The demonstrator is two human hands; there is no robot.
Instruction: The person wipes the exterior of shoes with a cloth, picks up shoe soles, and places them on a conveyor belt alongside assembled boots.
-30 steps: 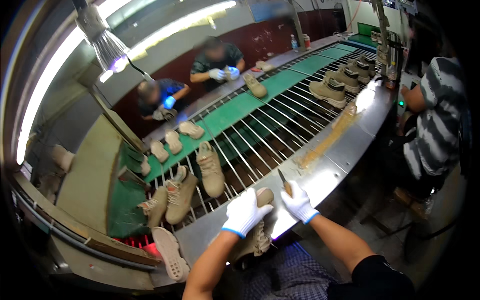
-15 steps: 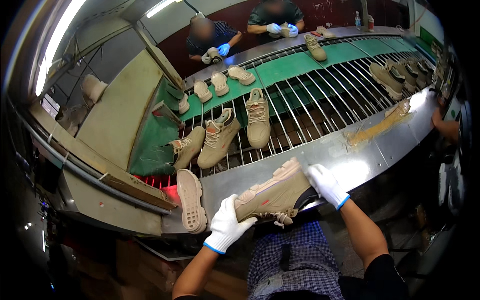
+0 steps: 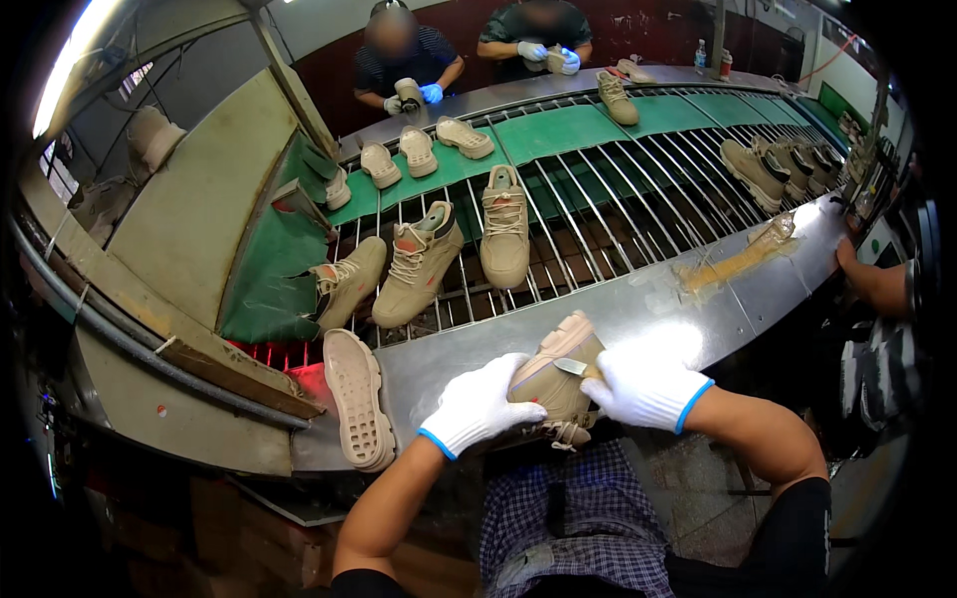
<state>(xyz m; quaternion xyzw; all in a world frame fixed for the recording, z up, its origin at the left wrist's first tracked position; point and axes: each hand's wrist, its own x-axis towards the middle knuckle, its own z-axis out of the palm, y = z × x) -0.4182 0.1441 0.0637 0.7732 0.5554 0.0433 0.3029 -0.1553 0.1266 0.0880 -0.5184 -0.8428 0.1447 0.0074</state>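
Note:
A tan lace-up shoe (image 3: 558, 392) lies on its side above the near edge of the metal ledge, its pale sole turned away from me. My left hand (image 3: 485, 404), in a white glove with a blue cuff, is closed round the toe end and covers much of it. My right hand (image 3: 643, 387), gloved alike, grips a short flat-bladed knife (image 3: 571, 366) over the shoe's side, its blade close to the sole edge. The fingers hide most of its handle. Left of the shoe a loose pale sole (image 3: 357, 401) rests on the ledge, tread up.
Three tan shoes (image 3: 506, 231) stand on the metal bars behind the ledge (image 3: 638, 329). Several pale soles (image 3: 419, 151) sit on the green belt (image 3: 558, 130). More shoes (image 3: 755, 171) line the right. Two people (image 3: 404, 60) handle shoes opposite. A panelled housing (image 3: 204, 204) borders the left.
My right hand has moved left from the shoe's heel over its side, and the knife blade now shows clearly. My left hand has slid farther along the shoe from its toe.

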